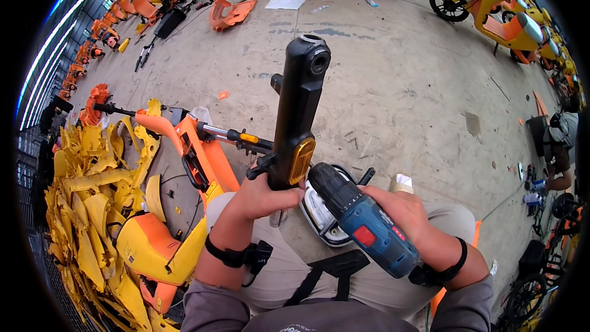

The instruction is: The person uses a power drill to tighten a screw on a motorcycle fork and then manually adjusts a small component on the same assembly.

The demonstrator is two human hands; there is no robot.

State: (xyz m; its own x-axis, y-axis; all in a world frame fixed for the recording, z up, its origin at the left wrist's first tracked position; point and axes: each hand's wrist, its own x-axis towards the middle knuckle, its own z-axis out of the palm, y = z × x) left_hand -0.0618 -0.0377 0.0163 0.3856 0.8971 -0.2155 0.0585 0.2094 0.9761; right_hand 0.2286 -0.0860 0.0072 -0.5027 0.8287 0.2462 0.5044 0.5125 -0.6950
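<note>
My left hand (pixel 265 200) is closed around the lower part of a black scooter fork leg (pixel 296 101). The leg stands up in front of me, its round-holed end pointing away. An amber oval reflector (pixel 302 160) sits on its side just above my thumb. In my right hand (pixel 398 210) is a blue cordless drill (pixel 375 229), its chuck pointing toward the reflector's lower end; its bit is hard to make out, and I cannot tell whether it touches. Most of my right fingers are hidden behind the drill. Below the chuck, a white and black oval part (pixel 321 210) lies between my legs.
At my left lies an orange and yellow scooter body (pixel 206 157), beside a heap of yellow panels (pixel 92 209). An orange panel (pixel 232 13) rests on the floor ahead. Yellow scooters (pixel 491 12) stand far right. Another person's arm (pixel 558 172) shows at the right edge, near scattered parts.
</note>
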